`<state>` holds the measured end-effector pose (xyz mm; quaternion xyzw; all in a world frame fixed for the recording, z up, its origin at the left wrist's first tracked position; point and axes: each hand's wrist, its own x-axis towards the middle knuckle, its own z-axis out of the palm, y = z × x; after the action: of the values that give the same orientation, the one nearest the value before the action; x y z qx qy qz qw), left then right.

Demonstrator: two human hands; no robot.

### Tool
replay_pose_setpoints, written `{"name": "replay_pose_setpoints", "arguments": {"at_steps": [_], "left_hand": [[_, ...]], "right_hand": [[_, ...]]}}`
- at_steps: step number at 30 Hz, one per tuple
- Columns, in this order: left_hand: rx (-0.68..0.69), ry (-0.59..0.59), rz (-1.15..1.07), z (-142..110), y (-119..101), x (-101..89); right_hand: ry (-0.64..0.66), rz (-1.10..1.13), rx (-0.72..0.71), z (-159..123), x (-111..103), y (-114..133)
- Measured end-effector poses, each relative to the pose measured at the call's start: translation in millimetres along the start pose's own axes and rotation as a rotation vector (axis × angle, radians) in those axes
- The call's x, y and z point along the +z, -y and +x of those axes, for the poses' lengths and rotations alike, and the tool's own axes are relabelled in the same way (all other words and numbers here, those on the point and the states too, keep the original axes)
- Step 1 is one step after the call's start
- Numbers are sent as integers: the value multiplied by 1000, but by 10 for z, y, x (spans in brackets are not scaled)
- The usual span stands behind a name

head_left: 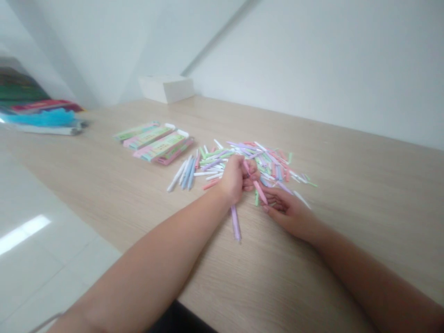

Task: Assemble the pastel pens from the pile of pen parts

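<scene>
Left hand [234, 178]: I'm seeing it closing into a fist around a lavender pen [236, 224], whose end is poking out below.
Right hand [286, 212]: it's staying half-open, fingers curving just beside a pink pen [259, 188].
Progress: most smooth pastel plastic pens are lying tangled in a loose heap [265, 162]; only a few blue and white pens [183, 173] are lying grouped apart.
Nearby: flat printed packs [160, 145] are sitting on the wood-grain desk [104, 180].
</scene>
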<state>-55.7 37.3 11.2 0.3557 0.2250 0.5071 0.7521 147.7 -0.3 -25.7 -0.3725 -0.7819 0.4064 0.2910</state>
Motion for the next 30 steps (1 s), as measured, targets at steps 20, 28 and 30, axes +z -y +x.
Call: {"name": "replay_pose_setpoints", "arguments": {"at_steps": [20,28,30], "left_hand": [[-51,97,247,46,174,13],[505,55,1576,11,294,-58],[468,91,1648,38,318,-51]], "right_hand": [[-506,-379,35,19,-167,65],[-1029,-354,95,213,-379,430],[-888,-354,7,393,-269,577]]}}
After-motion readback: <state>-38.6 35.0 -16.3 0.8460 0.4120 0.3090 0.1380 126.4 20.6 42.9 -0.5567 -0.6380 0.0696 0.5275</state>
